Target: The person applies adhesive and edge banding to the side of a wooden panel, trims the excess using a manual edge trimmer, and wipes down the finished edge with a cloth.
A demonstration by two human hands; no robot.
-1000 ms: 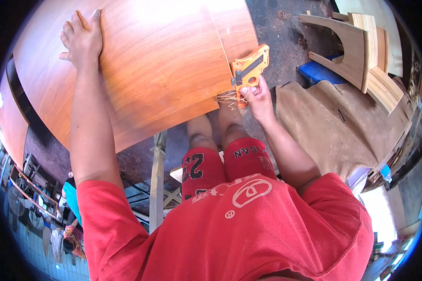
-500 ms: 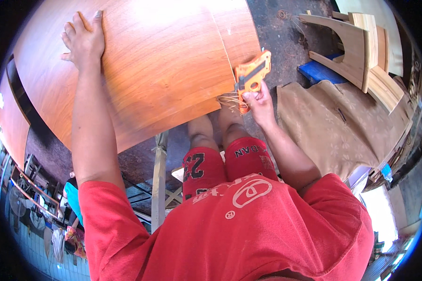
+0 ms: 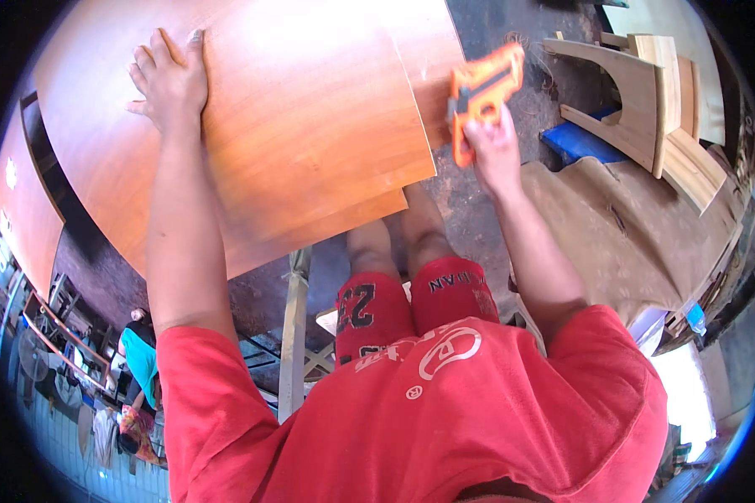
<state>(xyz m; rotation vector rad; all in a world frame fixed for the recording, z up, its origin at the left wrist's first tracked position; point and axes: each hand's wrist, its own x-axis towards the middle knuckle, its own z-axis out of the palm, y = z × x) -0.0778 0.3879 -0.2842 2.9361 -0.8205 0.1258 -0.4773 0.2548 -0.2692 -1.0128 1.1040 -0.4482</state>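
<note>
My left hand (image 3: 169,84) lies palm down with fingers spread on a wide, glossy orange-brown wood-grain panel (image 3: 302,109). A thin pale edge runs along the panel's right side, and more wood-grain board shows past it and below its near corner. In my right hand (image 3: 497,151) is an orange hand tool (image 3: 488,84) with a black strip and an opening in its body; its exact kind cannot be told. The tool is held up just right of the panel's edge, slightly blurred. My fingers wrap its near end.
Pale wooden furniture parts (image 3: 646,109) stand at the right beside a blue object (image 3: 579,142) and a brown cloth (image 3: 621,243). Another wood-grain panel (image 3: 25,193) stands at far left. A wooden post (image 3: 294,335) rises near my legs. A person in teal (image 3: 140,360) is at lower left.
My right hand has moved the orange tool away from the panel's near right corner, up and to the right. Thin curled strips beside the tool no longer show there. The left hand stays on the panel.
</note>
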